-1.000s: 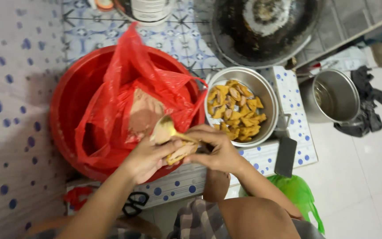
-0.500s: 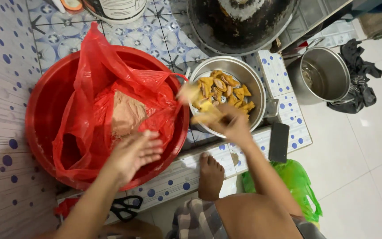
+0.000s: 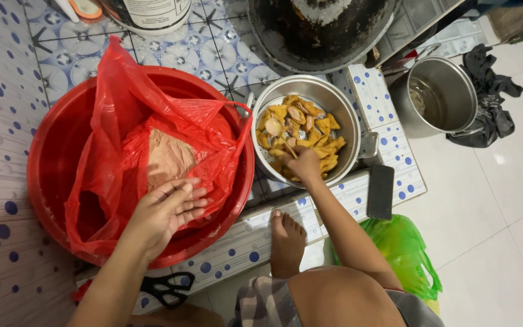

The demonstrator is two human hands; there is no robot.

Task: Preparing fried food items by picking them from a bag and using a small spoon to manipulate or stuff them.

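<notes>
With your left hand lying spread-fingered on the red plastic bag of pinkish paste at centre left, set the filled tofu piece pinched in your right hand gently into the steel pot, without crushing its neighbours.

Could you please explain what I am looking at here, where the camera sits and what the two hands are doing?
The camera is worn on a person's head and looks down, so both arms are that person's own. The left hand rests open on a red plastic bag holding a pinkish paste, inside a red basin. The right hand reaches into a metal steamer pot of yellow filled pieces; whether it grips one is hidden. A phone, scissors and a bare foot lie nearby on the tiled ledge.
</notes>
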